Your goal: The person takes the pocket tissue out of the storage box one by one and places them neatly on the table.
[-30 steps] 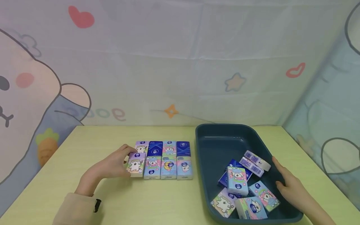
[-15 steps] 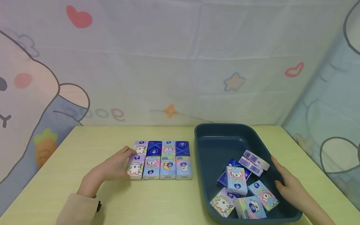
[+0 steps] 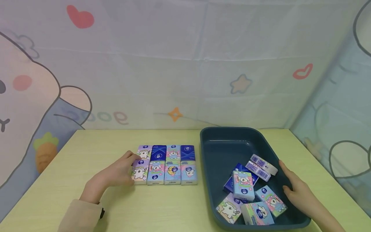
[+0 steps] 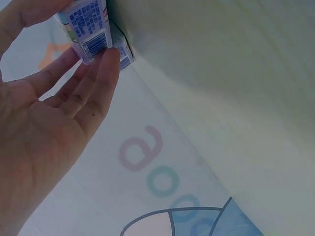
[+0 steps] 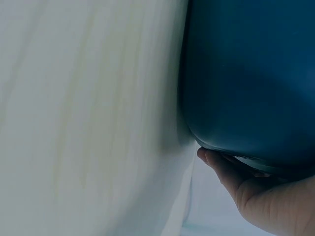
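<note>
In the head view my left hand pinches a purple tissue pack with a white cartoon animal. This pack lies at the left end of the front row, against a pink-and-blue pack. The left wrist view shows the barcode end of the held pack between thumb and fingers. My right hand grips the right rim of a dark blue tray, thumb inside. From the right wrist, the tray's outer wall hides part of that hand.
Behind the front row lies another row, with a dark blue pack and a second purple pack. Several loose packs, including a light blue one, lie jumbled in the tray. A printed cloth hangs behind the table.
My left hand has brought the purple pack down flush with the front row, then stayed there. My right hand has kept its place on the tray. The view has shifted slightly.
</note>
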`<action>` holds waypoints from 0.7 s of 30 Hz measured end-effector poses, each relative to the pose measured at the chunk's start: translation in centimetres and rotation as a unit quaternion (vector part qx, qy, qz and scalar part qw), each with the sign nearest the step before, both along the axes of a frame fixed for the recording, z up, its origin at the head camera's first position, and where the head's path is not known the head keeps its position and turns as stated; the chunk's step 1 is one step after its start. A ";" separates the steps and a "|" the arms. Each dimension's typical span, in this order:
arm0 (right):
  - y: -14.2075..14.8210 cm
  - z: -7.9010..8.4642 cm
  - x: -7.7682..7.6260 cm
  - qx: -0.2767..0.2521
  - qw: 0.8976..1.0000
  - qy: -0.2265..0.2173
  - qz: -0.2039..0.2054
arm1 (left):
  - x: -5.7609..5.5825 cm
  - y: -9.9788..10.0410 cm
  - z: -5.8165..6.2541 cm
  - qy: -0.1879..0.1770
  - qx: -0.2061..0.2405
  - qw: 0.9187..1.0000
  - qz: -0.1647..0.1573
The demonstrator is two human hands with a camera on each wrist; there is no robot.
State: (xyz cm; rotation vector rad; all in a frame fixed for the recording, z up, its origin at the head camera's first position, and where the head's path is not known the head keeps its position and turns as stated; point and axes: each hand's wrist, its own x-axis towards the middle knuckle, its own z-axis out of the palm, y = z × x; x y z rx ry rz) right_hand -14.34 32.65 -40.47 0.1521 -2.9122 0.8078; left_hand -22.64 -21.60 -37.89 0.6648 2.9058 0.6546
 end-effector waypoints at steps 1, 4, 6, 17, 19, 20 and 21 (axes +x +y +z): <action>0.0 0.0 0.0 -0.001 1.000 0.000 0.001 | 0.0 0.0 0.0 -0.003 0.000 1.000 0.002; 0.0 0.0 0.0 -0.001 1.000 0.001 0.001 | -0.1 0.1 -0.2 -0.007 -0.002 1.000 0.007; 0.0 0.0 0.0 -0.002 1.000 0.002 0.002 | -0.1 0.1 -0.2 -0.009 -0.002 1.000 0.011; 0.1 0.0 0.0 -0.010 1.000 0.004 0.008 | 0.0 0.3 -0.2 -0.027 -0.002 0.999 0.029; 0.1 0.0 0.0 -0.009 1.000 0.003 0.007 | 0.0 0.4 -0.2 -0.028 -0.002 0.999 0.034; 0.1 0.0 0.0 -0.009 1.000 0.003 0.006 | 0.0 0.4 -0.3 -0.028 -0.003 0.999 0.035; 0.0 0.0 0.0 -0.008 1.000 0.003 0.005 | 0.0 0.4 -0.3 -0.027 -0.003 0.999 0.036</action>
